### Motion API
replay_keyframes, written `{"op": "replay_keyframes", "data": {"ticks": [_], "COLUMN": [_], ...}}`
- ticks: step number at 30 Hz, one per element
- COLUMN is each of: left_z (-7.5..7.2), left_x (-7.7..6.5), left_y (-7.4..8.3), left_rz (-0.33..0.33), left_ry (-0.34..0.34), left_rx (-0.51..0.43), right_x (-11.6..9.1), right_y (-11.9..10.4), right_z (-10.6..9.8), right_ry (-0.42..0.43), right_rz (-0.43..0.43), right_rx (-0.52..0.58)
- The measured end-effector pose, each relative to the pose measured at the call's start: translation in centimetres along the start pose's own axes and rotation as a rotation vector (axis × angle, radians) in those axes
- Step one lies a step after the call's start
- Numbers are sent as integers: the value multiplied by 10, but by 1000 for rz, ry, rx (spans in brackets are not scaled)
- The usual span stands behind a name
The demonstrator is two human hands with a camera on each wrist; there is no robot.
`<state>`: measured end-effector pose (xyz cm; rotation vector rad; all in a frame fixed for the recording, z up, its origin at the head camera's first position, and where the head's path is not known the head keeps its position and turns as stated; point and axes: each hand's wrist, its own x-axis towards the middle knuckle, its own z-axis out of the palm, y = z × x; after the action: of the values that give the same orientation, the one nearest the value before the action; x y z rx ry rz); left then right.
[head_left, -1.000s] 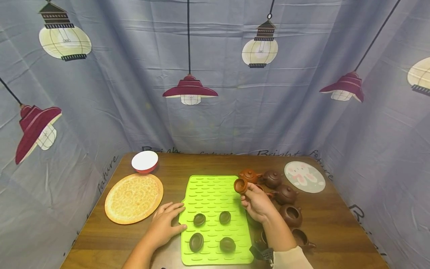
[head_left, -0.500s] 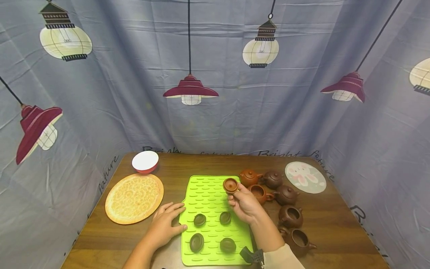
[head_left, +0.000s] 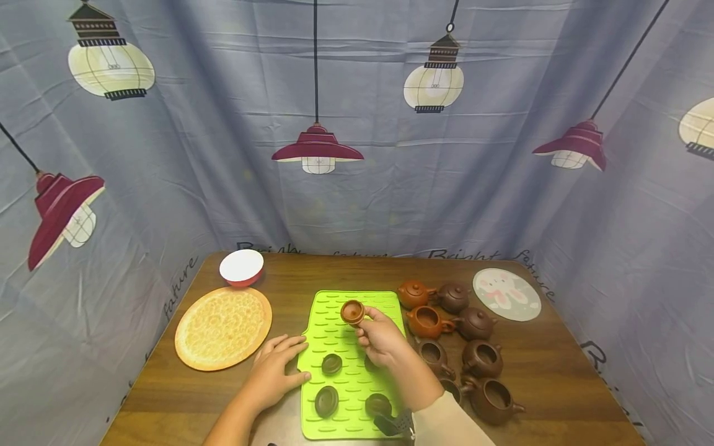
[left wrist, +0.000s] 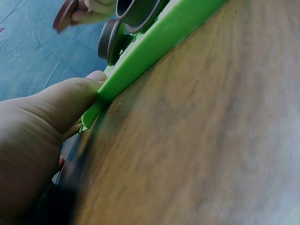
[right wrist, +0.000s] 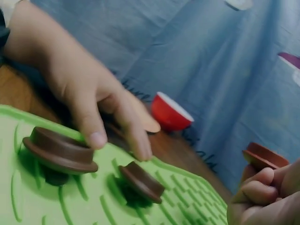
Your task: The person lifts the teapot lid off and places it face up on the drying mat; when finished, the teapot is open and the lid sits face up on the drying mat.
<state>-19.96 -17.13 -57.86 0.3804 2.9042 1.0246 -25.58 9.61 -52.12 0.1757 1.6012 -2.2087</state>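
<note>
In the head view my right hand (head_left: 385, 339) pinches an orange-brown teapot lid (head_left: 352, 313) by its edge, underside facing up, above the green ribbed mat (head_left: 344, 387). The right wrist view also shows this lid (right wrist: 266, 156) in the fingers. My left hand (head_left: 274, 373) rests with spread, straight fingers at the mat's left edge. Dark brown lids lie upside down on the mat: one far left (head_left: 331, 364), one near left (head_left: 326, 401), one near right (head_left: 378, 404). Another is mostly hidden behind my right hand.
Right of the mat stand several teapots: an open orange one (head_left: 415, 326), a lidded orange one (head_left: 413, 295), lidded dark ones (head_left: 476, 323) and open dark ones (head_left: 493, 409). A round bunny mat (head_left: 510, 297) lies far right. At left are a yellow round mat (head_left: 223, 328) and a red-and-white bowl (head_left: 242, 267).
My right hand has carried the orange-brown lid leftward from beside the teapots to over the middle of the mat, uncovering the open orange teapot. The left hand has stayed in place.
</note>
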Motion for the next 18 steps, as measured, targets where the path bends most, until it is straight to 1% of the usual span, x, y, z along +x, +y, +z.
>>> {"op": "replay_keyframes", "data": {"ticks": [7,10,18], "left_z": [1,2,0], "left_x": [1,1,0], "left_y": [-1,-2,-2], "left_rz": [0,0,3], "left_ry": [0,-2,3], "left_rx": [0,-1,-7], "right_x": [11,13,13], "right_y": [8,11,16], "right_z": [13,15,25], "right_ry": [8,10,25], "right_rz": [51,76,67], "right_rx": [-195,-251,-422]}}
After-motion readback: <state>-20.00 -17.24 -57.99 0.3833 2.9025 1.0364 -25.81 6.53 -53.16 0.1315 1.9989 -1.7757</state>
